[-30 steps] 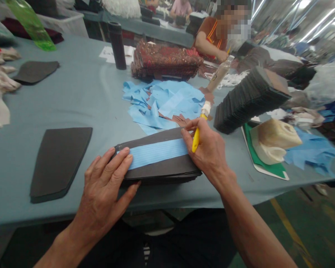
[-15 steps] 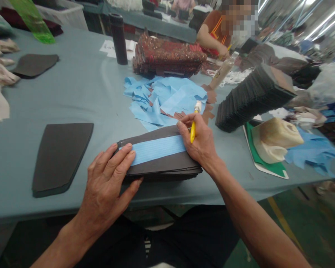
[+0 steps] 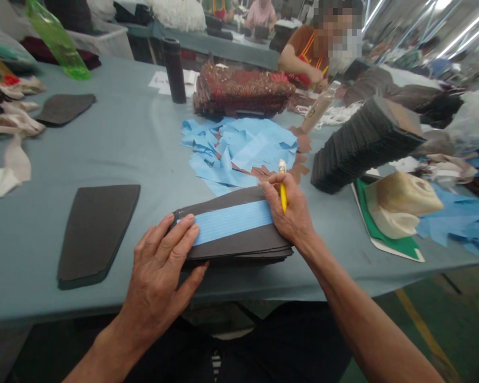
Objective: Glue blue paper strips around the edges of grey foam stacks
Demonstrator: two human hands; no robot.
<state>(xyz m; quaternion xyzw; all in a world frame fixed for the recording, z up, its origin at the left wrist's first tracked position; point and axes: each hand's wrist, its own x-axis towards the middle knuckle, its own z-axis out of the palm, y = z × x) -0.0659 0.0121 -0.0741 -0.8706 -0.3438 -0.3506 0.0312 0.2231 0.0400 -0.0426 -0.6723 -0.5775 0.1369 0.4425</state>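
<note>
A stack of dark, flat panels lies in front of me. A light-blue ribbed strip runs lengthwise across its top. My left hand holds the stack's left end, long fingers flat on the strip and panel, thumb against the front edge. At the other end, my right hand has its thumb and index finger at the strip and the panel's far edge. Tucked in its fingers is a yellow-handled brush, its whitish tip pointing away from me. The strip's right end is hidden under the right hand.
Dark panels lie at left. Blue scraps spread behind the stack. A tall leaning pile of dark pieces stands right, near a cut plastic jug on a green board. A black flask and a co-worker are farther back.
The view has shifted slightly, so everything on the table appears a little lower and mostly farther right. Both hands keep about the same places on the stack, and the brush is still held.
</note>
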